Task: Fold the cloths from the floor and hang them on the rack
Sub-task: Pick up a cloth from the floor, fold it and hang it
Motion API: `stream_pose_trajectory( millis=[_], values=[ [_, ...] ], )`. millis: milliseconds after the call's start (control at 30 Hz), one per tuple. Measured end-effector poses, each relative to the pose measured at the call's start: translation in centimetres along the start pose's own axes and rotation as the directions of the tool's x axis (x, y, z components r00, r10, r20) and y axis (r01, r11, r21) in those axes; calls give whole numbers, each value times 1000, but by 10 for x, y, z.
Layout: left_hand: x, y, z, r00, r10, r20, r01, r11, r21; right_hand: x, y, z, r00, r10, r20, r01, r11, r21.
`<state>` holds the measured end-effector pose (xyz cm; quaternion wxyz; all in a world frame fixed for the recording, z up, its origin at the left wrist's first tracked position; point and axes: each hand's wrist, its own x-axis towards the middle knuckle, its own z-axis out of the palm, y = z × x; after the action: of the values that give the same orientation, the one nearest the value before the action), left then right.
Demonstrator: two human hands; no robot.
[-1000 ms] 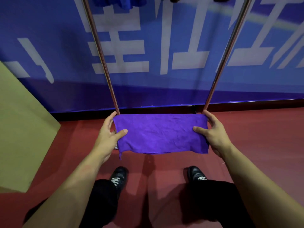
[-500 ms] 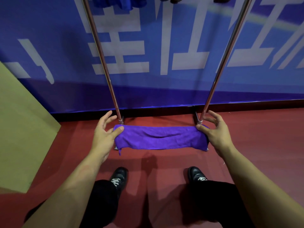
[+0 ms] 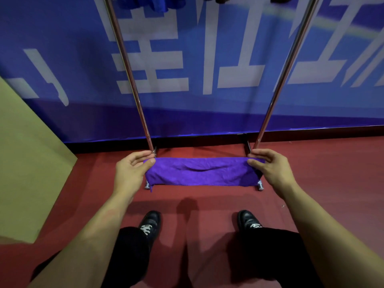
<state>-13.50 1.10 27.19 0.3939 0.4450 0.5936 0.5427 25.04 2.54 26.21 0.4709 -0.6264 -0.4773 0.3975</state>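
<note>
Head view, looking down: at far left stands a tan flat board (image 3: 27,163) leaning by the blue banner wall (image 3: 207,59). Next, the left hand (image 3: 131,171) reaches forward with a straight forearm, thumb and fingers pinching the left end of the purple folded microfibre cloth (image 3: 202,172) — the cloth is stretched flat between both hands, low over the red floor (image 3: 332,173), at the foot of the chrome tubular rack (image 3: 128,75). The right hand (image 3: 270,169) mirrors it, pinching the right end. Black shoes (image 3: 150,223) stand below.
</note>
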Motion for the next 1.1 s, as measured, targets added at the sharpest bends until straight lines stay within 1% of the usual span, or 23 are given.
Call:
stream_pose_trajectory(
  millis=[100, 233, 300, 400, 533, 633, 733, 833, 900, 967, 1033, 1100],
  values=[
    [-1, 2, 1, 999, 33, 22, -35, 996, 87, -2, -2, -2, 999, -12, 35, 16, 993, -121],
    [0, 2, -1, 996, 17, 89, -31, 986, 165, -3, -1, -2, 995, 12, 96, 17, 955, -295],
    [0, -1, -3, 993, 26, 115, -55, 965, 256, -3, -1, -3, 994, 17, 109, 23, 934, -356],
    [0, -4, -5, 989, 72, 127, -118, 906, 406, -1, 1, -3, 994, 3, 112, 44, 908, -416],
    [-1, -5, -4, 985, 141, 101, -173, 832, 527, 2, 6, -5, 996, 17, 88, 23, 899, -437],
    [-1, -5, -5, 984, 151, 94, -178, 823, 540, 3, 9, -5, 997, 9, 79, 28, 890, -455],
    [1, -9, -6, 988, 115, 103, -153, 817, 555, 5, 13, -5, 996, -2, 87, 46, 863, -503],
    [3, -13, -6, 993, 65, 98, -110, 808, 579, 3, 14, -2, 990, 9, 141, 76, 808, -585],
    [3, -15, -6, 995, 36, 91, -82, 812, 578, 1, 17, 1, 984, 42, 173, 69, 804, -591],
    [5, -18, -7, 993, 10, 114, -71, 830, 554, 0, 18, 2, 981, 59, 186, 65, 801, -595],
    [7, -20, -8, 989, 3, 149, -81, 852, 518, 0, 16, 2, 981, 73, 178, 32, 850, -526],
    [8, -18, -8, 991, -22, 133, -39, 897, 440, -2, 10, 0, 986, 91, 137, -34, 928, -371]
  ],
)
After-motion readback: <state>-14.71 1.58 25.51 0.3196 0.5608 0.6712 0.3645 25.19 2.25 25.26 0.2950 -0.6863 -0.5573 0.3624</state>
